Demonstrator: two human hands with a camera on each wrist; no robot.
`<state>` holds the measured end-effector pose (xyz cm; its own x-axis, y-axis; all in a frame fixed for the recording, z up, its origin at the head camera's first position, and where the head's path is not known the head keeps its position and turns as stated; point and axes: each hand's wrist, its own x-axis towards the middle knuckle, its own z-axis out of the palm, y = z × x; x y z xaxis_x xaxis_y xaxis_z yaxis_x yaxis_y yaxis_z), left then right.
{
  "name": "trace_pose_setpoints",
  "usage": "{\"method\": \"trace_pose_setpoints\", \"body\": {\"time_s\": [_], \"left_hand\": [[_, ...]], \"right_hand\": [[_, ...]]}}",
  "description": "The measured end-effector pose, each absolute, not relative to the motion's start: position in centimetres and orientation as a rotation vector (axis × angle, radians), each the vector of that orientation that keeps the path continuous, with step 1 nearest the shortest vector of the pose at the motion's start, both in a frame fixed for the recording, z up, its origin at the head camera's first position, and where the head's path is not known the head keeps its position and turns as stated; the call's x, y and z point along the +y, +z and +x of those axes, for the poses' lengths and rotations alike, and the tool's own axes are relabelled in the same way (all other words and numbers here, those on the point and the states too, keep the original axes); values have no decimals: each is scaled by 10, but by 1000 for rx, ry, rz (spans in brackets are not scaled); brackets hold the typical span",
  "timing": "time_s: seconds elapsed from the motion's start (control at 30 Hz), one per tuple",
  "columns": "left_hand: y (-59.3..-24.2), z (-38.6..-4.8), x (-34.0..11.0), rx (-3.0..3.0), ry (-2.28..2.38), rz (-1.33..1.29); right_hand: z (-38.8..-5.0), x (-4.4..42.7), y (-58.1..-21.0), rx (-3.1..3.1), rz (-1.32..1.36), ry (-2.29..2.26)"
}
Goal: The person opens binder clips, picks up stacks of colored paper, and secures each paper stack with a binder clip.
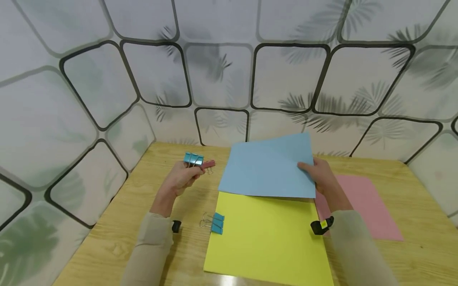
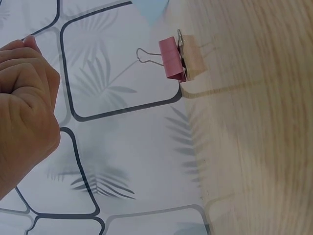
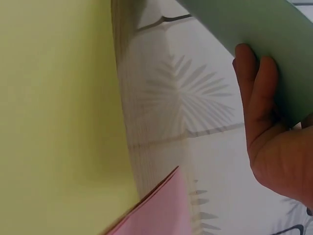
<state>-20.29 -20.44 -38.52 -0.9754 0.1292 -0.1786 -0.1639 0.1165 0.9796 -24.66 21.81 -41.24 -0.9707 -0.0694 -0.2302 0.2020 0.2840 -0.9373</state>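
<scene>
The left hand (image 1: 180,178) pinches a blue clip (image 1: 193,159) near a red clip (image 2: 170,58); blue paper (image 1: 266,167), partly above yellow paper (image 1: 268,238), is pinched by the right hand (image 1: 322,176). Placing paper seems in hand; next probably needs aligning edges.

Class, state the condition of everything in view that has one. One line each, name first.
Left hand: curled, holding the far blue clip.
Far blue clip: held, gripping no paper.
Near blue clip: at the yellow paper's left edge, handles outward; whether clamped, unclear.
Pink clip: on the table, gripping nothing.
Right hand: gripping the blue paper.
Blue paper: lifted, tilted.
Yellow paper: flat, partly covered.
Pink paper: flat, partly hidden.
</scene>
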Motion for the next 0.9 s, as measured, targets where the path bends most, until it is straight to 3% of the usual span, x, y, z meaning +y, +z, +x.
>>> {"method": "trace_pose_setpoints", "body": {"time_s": [0.57,0.9], "left_hand": [[-399,-201,-198,2186,1951,26],[-393,-206,-208,2196,1954,14]], "right_hand": [[-218,255,-420,2209,175,-2006],[-222,254,-411,2079,154,-2194]]}}
